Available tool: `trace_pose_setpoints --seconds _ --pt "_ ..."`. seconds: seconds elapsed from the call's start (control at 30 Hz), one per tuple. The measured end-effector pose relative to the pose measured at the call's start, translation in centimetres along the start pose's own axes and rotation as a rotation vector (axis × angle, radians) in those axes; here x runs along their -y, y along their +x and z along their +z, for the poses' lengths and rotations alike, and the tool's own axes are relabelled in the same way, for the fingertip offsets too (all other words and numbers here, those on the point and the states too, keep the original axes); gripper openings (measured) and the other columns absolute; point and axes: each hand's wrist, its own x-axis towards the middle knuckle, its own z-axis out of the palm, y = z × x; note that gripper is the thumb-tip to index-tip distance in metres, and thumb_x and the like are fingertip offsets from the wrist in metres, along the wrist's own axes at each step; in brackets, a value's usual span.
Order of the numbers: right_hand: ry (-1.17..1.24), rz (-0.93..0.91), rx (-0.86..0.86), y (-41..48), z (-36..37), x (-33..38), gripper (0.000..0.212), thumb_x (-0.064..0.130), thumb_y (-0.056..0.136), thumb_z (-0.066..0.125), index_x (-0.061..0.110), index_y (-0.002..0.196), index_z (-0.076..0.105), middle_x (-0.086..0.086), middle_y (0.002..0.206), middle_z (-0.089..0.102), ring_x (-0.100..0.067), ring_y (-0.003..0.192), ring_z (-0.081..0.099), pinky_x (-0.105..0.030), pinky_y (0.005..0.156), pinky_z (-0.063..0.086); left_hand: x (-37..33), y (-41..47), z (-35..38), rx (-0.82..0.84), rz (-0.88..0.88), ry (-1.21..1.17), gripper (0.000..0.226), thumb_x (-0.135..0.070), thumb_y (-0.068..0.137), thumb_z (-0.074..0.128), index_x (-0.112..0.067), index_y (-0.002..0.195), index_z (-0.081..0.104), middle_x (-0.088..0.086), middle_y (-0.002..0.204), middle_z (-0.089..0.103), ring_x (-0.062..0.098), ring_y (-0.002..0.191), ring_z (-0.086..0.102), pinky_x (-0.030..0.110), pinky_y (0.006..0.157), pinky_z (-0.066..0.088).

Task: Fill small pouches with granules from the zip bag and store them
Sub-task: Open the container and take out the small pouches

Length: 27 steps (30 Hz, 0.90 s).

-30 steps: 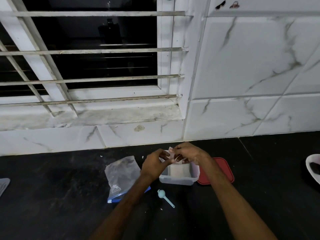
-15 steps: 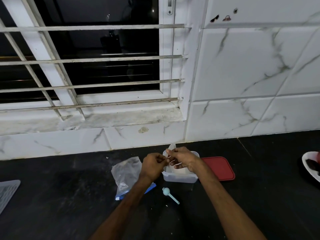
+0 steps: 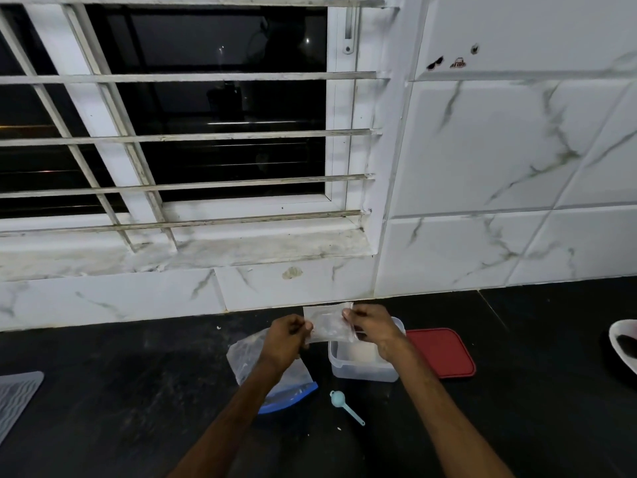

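Black desk (image 3: 120, 391) runs below the barred window (image 3: 206, 132). The zip bag (image 3: 246, 357) lies flat left of centre, partly under your left forearm. The red lid (image 3: 444, 353) sits just right of the clear container (image 3: 362, 372). Your left hand (image 3: 284, 343) and right hand (image 3: 374, 327) each pinch a side edge of the small pouch (image 3: 329, 324), held upright over the container's far-left corner. The blue scoop (image 3: 344, 405) lies on the desk, near side of the container.
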Motion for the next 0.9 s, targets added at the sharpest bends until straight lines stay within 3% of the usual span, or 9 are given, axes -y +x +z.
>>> trace_pose_setpoints --seconds 0.13,0.23,0.37,0.43,0.57,0.73,0.9 --pt "0.081 0.003 0.027 0.2 -0.1 0.6 0.006 0.006 0.089 0.065 0.007 0.092 0.070 -0.004 0.084 0.070 -0.015 0.075 0.066 -0.025 0.063 0.055 0.1 0.8 -0.4 -0.084 -0.007 0.034 0.012 -0.018 0.096 0.060 -0.020 0.086 0.065 0.005 0.079 0.069 0.015 0.066 0.062 0.023 0.055 0.048" --pt "0.085 0.006 0.040 0.1 -0.2 0.6 0.007 0.001 0.088 0.065 0.007 0.085 0.069 -0.004 0.081 0.070 -0.015 0.073 0.067 -0.025 0.061 0.056 0.8 1.3 -0.4 -0.150 0.014 0.141 0.004 -0.020 0.094 0.063 -0.018 0.096 0.066 0.003 0.089 0.070 0.019 0.081 0.066 0.026 0.069 0.050" --pt "0.003 -0.018 -0.058 0.0 0.1 0.5 0.014 0.008 0.086 0.070 0.012 0.074 0.065 -0.001 0.072 0.068 -0.012 0.065 0.065 -0.026 0.056 0.055 0.9 0.8 0.3 -0.364 0.140 0.333 0.024 -0.025 0.089 0.067 -0.021 0.110 0.057 -0.004 0.097 0.062 0.012 0.089 0.060 0.031 0.077 0.053" --pt "-0.024 -0.038 -0.094 0.1 0.5 0.2 0.013 0.012 0.085 0.072 0.011 0.074 0.065 -0.003 0.070 0.068 -0.015 0.065 0.065 -0.028 0.058 0.056 0.1 0.3 1.0 -0.308 0.200 0.358 0.018 -0.029 0.091 0.065 -0.023 0.105 0.058 -0.007 0.094 0.063 0.009 0.086 0.060 0.030 0.075 0.054" --pt "-0.023 -0.048 -0.080 0.1 1.8 -0.2 0.011 0.016 0.084 0.073 0.010 0.077 0.066 -0.006 0.071 0.070 -0.017 0.067 0.067 -0.033 0.064 0.059 -0.9 0.0 3.0 0.012 0.181 0.305 0.018 -0.036 0.087 0.070 -0.021 0.095 0.066 -0.009 0.089 0.068 0.006 0.084 0.064 0.024 0.076 0.053" --pt "0.031 -0.051 -0.050 0.1 1.9 -0.6 0.013 0.014 0.082 0.074 0.002 0.084 0.068 -0.013 0.080 0.071 -0.021 0.070 0.069 -0.037 0.069 0.061 -0.3 -0.1 3.5 -0.001 0.123 0.231 0.036 -0.037 0.075 0.081 -0.017 0.100 0.063 -0.005 0.088 0.068 0.009 0.082 0.064 0.023 0.072 0.053" --pt "0.000 -0.066 0.016 -0.1 1.7 -0.8 0.018 0.004 0.085 0.069 -0.009 0.096 0.066 -0.014 0.080 0.069 -0.017 0.064 0.066 -0.030 0.066 0.059 0.1 0.2 3.1 0.052 0.112 0.220 0.013 -0.025 0.081 0.078 -0.016 0.086 0.070 -0.003 0.076 0.071 0.008 0.065 0.065 0.031 0.070 0.057"
